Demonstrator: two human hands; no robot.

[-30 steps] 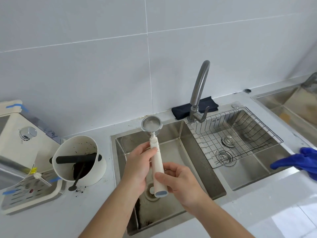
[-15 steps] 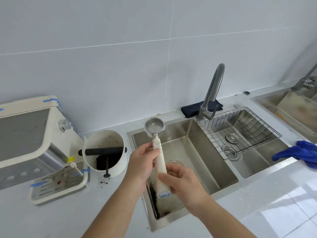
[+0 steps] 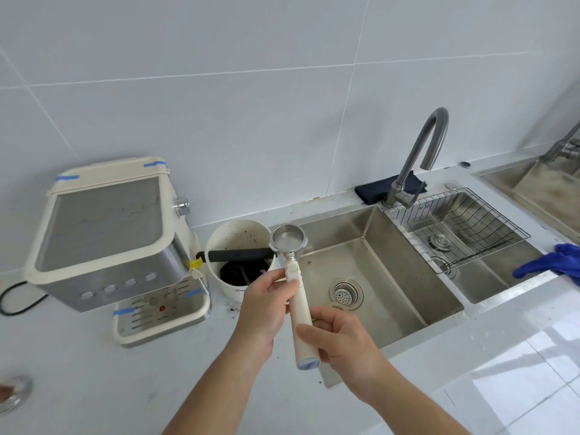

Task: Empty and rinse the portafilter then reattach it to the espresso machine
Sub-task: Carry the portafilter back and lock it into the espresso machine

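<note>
I hold the portafilter (image 3: 298, 296) with both hands over the left rim of the sink (image 3: 370, 277). Its cream handle points toward me and its steel basket, clean and shiny, faces up at the far end. My left hand (image 3: 266, 312) grips the upper part of the handle near the neck. My right hand (image 3: 339, 337) grips the lower end. The cream and steel espresso machine (image 3: 110, 246) stands on the counter at the left, apart from the portafilter.
A white knock box (image 3: 241, 252) with a black bar and dark grounds sits between the machine and the sink. A grey faucet (image 3: 417, 158) rises behind the sink, beside a wire rack (image 3: 455, 221). A blue glove (image 3: 552, 265) lies at the right edge.
The view has swung left, bringing the whole espresso machine into sight. The portafilter has shifted left, from over the sink basin to its left rim near the knock box. Both hands keep their grip.
</note>
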